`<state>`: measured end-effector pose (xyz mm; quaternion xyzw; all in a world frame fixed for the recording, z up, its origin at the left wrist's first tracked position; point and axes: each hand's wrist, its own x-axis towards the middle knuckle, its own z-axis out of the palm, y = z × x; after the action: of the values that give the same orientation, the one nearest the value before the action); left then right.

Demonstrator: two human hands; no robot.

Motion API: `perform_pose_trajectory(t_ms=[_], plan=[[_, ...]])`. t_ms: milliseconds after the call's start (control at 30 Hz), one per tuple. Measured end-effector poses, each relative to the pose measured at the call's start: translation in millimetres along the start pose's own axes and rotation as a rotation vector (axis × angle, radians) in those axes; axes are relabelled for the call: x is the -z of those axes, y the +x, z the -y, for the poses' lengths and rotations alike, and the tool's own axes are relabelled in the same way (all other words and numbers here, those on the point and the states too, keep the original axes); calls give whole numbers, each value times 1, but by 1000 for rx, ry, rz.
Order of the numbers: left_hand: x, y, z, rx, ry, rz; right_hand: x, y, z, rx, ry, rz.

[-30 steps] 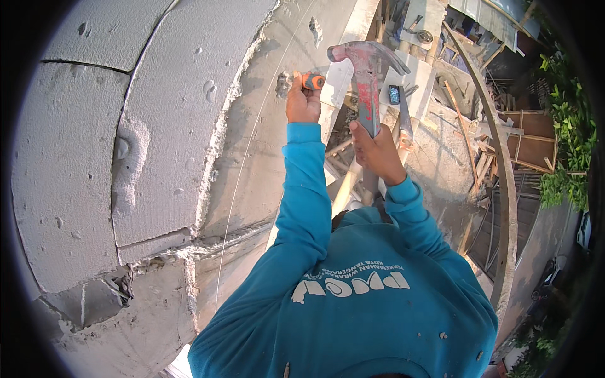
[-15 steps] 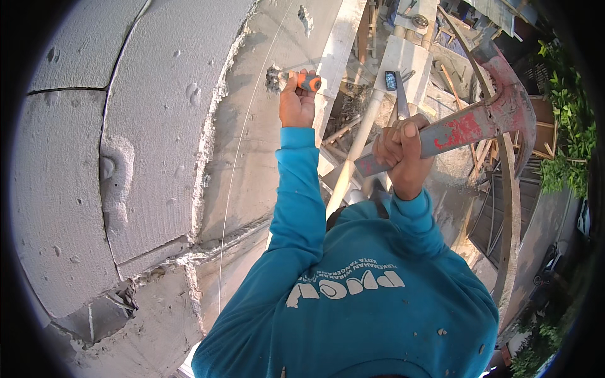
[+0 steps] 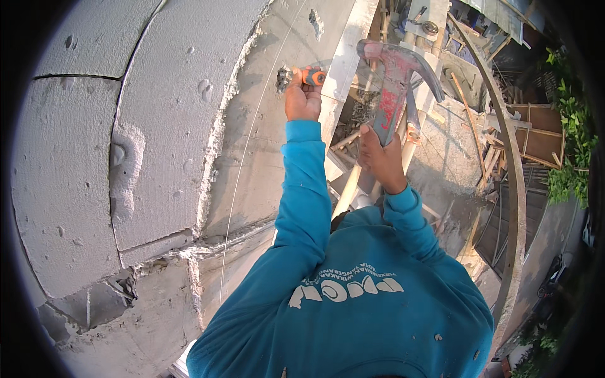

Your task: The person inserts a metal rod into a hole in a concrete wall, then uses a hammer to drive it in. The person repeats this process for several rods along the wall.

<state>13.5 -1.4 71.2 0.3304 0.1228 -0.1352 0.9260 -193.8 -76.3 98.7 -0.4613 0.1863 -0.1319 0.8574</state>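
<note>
Beside a rough hole point(image 3: 283, 79) in the grey concrete face point(image 3: 249, 160), the left hand point(image 3: 302, 101) was clamped on a stubby orange-and-black handle point(image 3: 314, 77); the tool's far end was hidden, and contact with the concrete could not be told. The right hand point(image 3: 381, 157) was closed around the lower shaft of a claw hammer point(image 3: 394, 82), held upright and apart from the handle, to its right. The hammer's red paint was worn and dusted grey, its face blunt and its claw curved.

The concrete was smooth to patchy, crossed by a thin pale string point(image 3: 253, 126). To its left stood large, pitted, pale blocks point(image 3: 170, 126) with dark, narrow joints, a crumbly mortar edge point(image 3: 220, 138) and one raised mortar smear point(image 3: 128, 170). To the right, the site was outdoors and sunlit: a long timber point(image 3: 513, 189), a yellowish pole point(image 3: 346, 192), scattered boards and green foliage point(image 3: 570, 113).
</note>
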Motion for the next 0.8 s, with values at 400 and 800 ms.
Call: perform_pose_trajectory(t_ms=[400, 800], plan=[[6, -7, 3, 0, 23, 3, 3, 17, -81, -257, -301, -27], [1, -3, 1, 29, -32, 3, -38, 16, 10, 946, 325, -19]])
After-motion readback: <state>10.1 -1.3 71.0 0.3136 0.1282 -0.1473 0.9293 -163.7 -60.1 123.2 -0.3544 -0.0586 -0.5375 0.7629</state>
